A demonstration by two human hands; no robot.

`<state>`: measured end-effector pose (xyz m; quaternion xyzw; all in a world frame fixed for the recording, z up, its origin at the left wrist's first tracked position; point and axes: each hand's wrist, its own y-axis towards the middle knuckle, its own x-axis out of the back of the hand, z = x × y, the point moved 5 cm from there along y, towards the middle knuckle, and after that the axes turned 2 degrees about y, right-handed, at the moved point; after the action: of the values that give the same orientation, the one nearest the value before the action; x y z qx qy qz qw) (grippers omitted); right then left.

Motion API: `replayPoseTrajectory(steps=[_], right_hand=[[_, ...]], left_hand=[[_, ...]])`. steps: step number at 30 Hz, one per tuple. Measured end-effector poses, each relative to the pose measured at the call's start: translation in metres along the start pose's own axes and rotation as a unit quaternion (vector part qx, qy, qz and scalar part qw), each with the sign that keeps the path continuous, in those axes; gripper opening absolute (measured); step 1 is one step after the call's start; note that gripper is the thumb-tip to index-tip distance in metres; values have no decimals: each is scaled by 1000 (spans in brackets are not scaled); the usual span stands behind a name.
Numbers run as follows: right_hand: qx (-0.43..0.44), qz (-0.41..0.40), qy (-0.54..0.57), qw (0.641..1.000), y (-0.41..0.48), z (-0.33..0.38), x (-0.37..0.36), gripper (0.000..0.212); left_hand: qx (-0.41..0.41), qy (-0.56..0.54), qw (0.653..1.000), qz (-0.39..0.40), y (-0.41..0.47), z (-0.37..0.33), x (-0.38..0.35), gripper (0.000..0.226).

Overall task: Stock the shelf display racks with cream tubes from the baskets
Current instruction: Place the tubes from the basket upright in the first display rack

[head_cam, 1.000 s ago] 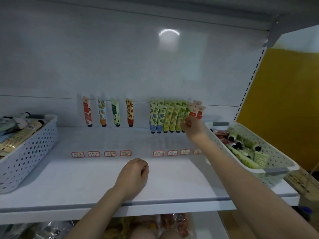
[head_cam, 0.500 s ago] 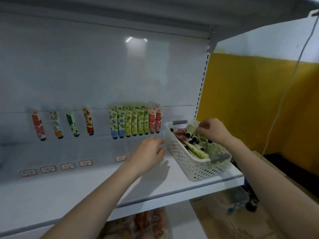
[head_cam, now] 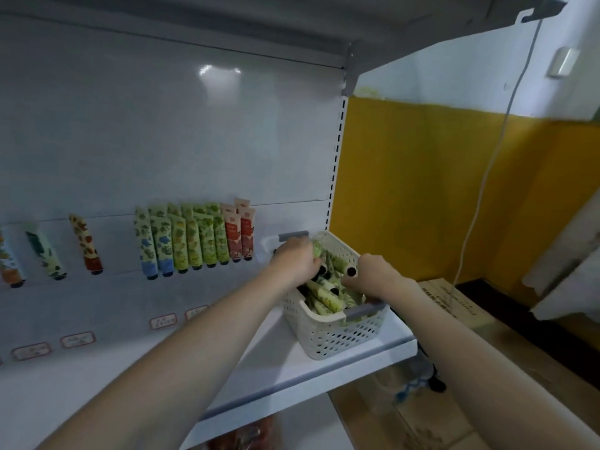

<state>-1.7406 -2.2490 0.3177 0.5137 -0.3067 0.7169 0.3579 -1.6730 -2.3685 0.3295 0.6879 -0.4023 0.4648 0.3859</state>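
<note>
A white perforated basket point(head_cam: 328, 336) full of green cream tubes point(head_cam: 326, 295) stands at the right end of the white shelf point(head_cam: 292, 371). Both my hands are down among the tubes. My left hand point(head_cam: 297, 259) has its fingers curled in the far part of the pile; what it holds is hidden. My right hand point(head_cam: 373, 274) grips a green tube with a black cap point(head_cam: 342, 266). Along the back panel, a packed row of green and red tubes point(head_cam: 194, 238) stands in the display rack, with single tubes point(head_cam: 86, 243) further left.
Price labels point(head_cam: 78, 339) line the rack front. A yellow wall point(head_cam: 422, 190) and a white cable point(head_cam: 480, 196) lie right of the shelf post. Cardboard boxes point(head_cam: 454, 306) sit on the floor below right. Red packets point(head_cam: 253, 433) show on the lower shelf.
My view swung right. My right hand left the red tubes in the rack and went into the basket. My left hand moved from the shelf surface into the basket too.
</note>
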Motion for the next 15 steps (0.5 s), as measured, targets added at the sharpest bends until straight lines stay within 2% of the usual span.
replayPoseTrajectory(steps=[4, 8, 10, 15], right_hand=[[16, 6, 5, 1000, 11, -5, -14, 39], [21, 10, 7, 1000, 16, -8, -19, 40], [25, 12, 11, 1000, 16, -8, -18, 42], [33, 18, 29, 999, 13, -8, -18, 44]], left_hand=[[34, 27, 999, 22, 28, -2, -19, 58], [46, 89, 992, 70, 40, 1, -35, 69], [45, 115, 988, 95, 43, 3, -39, 68], [41, 99, 979, 175, 48, -1, -41, 53]])
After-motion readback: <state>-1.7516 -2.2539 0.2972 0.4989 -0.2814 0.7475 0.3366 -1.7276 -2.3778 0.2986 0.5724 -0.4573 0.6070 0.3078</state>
